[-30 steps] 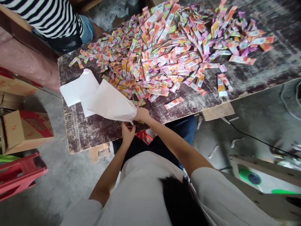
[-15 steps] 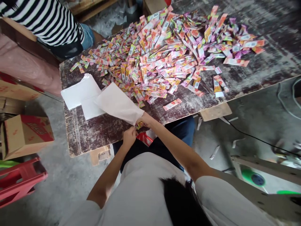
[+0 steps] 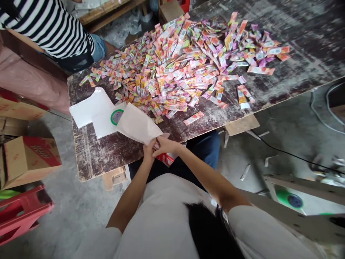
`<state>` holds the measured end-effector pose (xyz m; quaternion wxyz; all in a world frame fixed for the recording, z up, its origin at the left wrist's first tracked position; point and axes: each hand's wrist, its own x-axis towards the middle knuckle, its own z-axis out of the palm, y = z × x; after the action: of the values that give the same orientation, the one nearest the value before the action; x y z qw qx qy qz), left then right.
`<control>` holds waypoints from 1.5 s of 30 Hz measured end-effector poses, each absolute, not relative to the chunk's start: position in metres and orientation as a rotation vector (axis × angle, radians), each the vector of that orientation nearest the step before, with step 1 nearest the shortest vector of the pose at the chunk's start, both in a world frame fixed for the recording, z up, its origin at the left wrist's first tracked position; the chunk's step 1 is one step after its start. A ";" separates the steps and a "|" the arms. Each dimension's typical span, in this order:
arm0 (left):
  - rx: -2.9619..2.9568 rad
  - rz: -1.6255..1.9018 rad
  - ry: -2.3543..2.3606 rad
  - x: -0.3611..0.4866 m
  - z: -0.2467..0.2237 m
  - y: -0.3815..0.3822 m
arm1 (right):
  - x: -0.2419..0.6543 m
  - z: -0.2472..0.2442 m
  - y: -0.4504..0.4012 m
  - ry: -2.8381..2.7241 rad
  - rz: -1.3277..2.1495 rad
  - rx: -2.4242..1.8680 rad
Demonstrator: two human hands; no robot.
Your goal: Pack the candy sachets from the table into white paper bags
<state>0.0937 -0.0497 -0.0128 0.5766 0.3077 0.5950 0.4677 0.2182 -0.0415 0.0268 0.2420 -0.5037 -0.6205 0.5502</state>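
The fingers of the left hand (image 3: 149, 150) and the right hand (image 3: 164, 144) are pinched shut on the near corner of a thin white plastic bag (image 3: 137, 124), the two hands touching each other at the front edge of the dark, scuffed wooden bench (image 3: 102, 154). The bag slants away toward ten o'clock, over a roll of green-rimmed tape (image 3: 116, 116) and flat white bags (image 3: 90, 108). At twelve to two o'clock spreads a heap of small pink, yellow and green sachets (image 3: 183, 61). At ten o'clock sits a person in a striped shirt (image 3: 54, 28); at nine o'clock stands a cardboard box (image 3: 27, 160).
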 end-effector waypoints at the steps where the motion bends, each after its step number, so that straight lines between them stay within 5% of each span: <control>1: 0.673 1.114 1.457 0.096 -0.014 -0.049 | 0.220 0.028 -0.047 -1.666 1.497 -1.346; 7: 0.622 1.112 1.483 0.107 -0.008 -0.047 | 0.217 0.022 -0.079 -1.439 1.140 -1.475; 14: 0.624 0.881 1.123 0.093 0.003 -0.072 | 0.236 -0.003 -0.068 -1.240 1.174 -1.469; 29: 0.860 0.640 1.445 0.084 -0.020 -0.087 | 0.215 -0.044 -0.071 -1.509 0.909 -1.328; 40: 2.064 0.249 1.754 0.073 0.056 -0.061 | 0.204 -0.064 -0.075 -1.895 0.667 -1.271; 45: 2.491 0.023 1.619 0.100 0.046 -0.027 | 0.198 -0.067 -0.076 -1.933 0.685 -1.286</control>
<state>0.1002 -0.0268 0.0464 0.0850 0.8353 0.5431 0.0077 0.1982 -0.0757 -0.0668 0.3526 -0.4969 -0.7474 0.2649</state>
